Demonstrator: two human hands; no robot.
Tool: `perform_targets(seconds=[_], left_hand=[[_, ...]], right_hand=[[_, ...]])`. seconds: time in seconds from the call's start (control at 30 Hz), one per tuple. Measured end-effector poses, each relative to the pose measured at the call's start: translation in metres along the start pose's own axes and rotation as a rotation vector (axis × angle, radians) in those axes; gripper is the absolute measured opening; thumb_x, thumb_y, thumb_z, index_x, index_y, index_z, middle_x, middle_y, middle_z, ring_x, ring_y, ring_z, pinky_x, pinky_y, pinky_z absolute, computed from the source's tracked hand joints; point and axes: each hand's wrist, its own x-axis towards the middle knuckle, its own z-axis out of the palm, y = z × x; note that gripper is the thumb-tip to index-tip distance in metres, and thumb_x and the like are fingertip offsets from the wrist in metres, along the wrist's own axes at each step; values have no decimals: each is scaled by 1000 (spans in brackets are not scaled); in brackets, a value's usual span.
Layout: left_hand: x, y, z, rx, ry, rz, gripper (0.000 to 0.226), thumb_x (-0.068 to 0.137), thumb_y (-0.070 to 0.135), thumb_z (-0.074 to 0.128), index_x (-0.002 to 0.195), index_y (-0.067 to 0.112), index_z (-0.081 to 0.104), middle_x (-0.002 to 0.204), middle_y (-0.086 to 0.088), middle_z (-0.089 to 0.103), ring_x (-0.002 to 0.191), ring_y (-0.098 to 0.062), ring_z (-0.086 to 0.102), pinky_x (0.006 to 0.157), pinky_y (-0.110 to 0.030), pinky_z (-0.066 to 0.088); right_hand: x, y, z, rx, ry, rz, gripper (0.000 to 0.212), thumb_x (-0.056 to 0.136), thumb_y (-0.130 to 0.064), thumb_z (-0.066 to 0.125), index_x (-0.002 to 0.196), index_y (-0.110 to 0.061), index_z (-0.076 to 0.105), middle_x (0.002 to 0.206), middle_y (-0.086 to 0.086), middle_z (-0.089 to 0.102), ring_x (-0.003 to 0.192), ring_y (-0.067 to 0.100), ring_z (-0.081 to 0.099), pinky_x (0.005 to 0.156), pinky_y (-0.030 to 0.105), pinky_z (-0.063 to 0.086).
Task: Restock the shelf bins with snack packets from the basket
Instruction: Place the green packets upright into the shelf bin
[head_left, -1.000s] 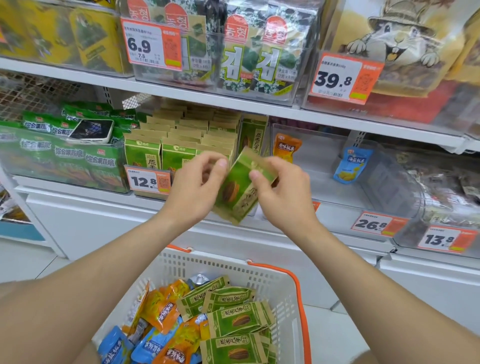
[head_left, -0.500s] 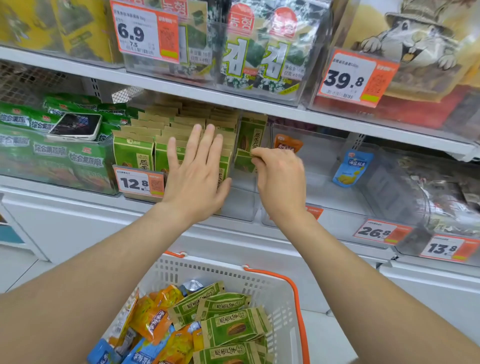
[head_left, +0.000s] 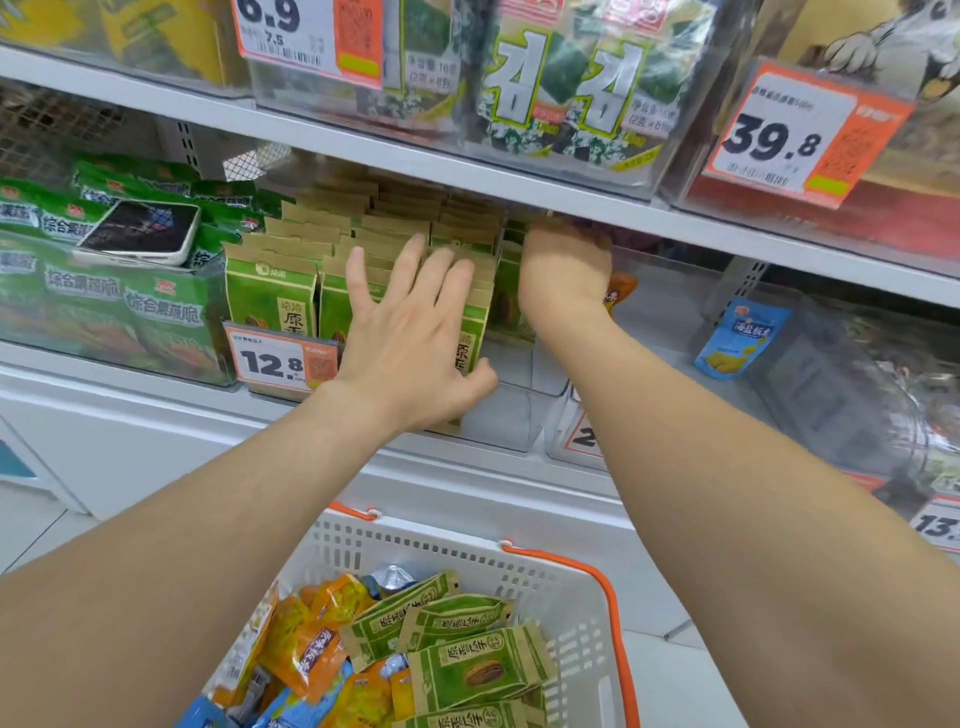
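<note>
Rows of green snack packets (head_left: 270, 296) stand upright in a clear shelf bin (head_left: 514, 415). My left hand (head_left: 410, 332) lies flat with straight fingers against the front packets of the middle row. My right hand (head_left: 563, 273) reaches deep into the bin's right side under the upper shelf. It grips the top of a green packet (head_left: 506, 304), and its fingertips are hidden. Below, the white basket (head_left: 571, 587) with an orange handle holds more green packets (head_left: 478, 670), orange packets (head_left: 311, 639) and blue ones (head_left: 208, 717).
A phone (head_left: 137, 231) lies on green bags in the left bin. The bin to the right holds an orange packet (head_left: 621, 293) and a blue packet (head_left: 740, 338). The upper shelf edge (head_left: 675, 218) hangs low over the bins. A 12.8 price tag (head_left: 280, 361) fronts the bin.
My right hand carried the green packet from mid-air into the bin and pushed further back. My left hand let go of it and flattened against the front packets.
</note>
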Motion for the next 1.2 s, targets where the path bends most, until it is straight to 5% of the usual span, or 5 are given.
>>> perform_targets(seconds=[0.2, 0.4, 0.77, 1.0, 1.2], left_hand=[[0, 0, -1, -4, -1, 0, 90, 76, 65, 47, 150, 15, 38, 159, -6, 37, 156, -31, 21, 117, -73, 8], [-1, -1, -3, -3, -10, 2, 89, 78, 66, 47, 150, 15, 38, 157, -6, 37, 155, -31, 20, 117, -72, 9], [-2, -1, -5, -26, -22, 5, 86, 79, 64, 48, 150, 16, 37, 157, -5, 37, 155, -31, 20, 117, -72, 8], [-3, -1, -7, -30, -35, 12, 85, 80, 63, 48, 150, 16, 37, 156, -5, 37, 155, -31, 19, 118, -73, 9], [-4, -2, -8, -38, -52, 11, 87, 82, 62, 49, 154, 15, 33, 160, -7, 32, 156, -32, 17, 118, -73, 8]], right_hand=[[25, -10, 15, -94, -20, -99, 55, 104, -7, 39, 158, -11, 33, 160, 22, 39, 146, 40, 39, 120, 50, 29], [15, -10, 18, -258, -100, -204, 42, 95, -9, 61, 137, -13, 63, 147, 17, 51, 140, 43, 39, 115, 48, 32], [23, -3, 31, -446, -365, -169, 57, 108, -24, 32, 163, -11, 28, 172, 20, -2, 157, 46, 0, 125, 63, 2], [0, -12, 36, -679, -469, -410, 60, 108, -39, 36, 165, -24, 22, 166, 18, 21, 154, 43, 16, 119, 72, 10], [-7, -15, 35, -733, -536, -389, 71, 107, -46, 37, 167, -19, 12, 173, 13, 13, 157, 43, 10, 122, 70, 5]])
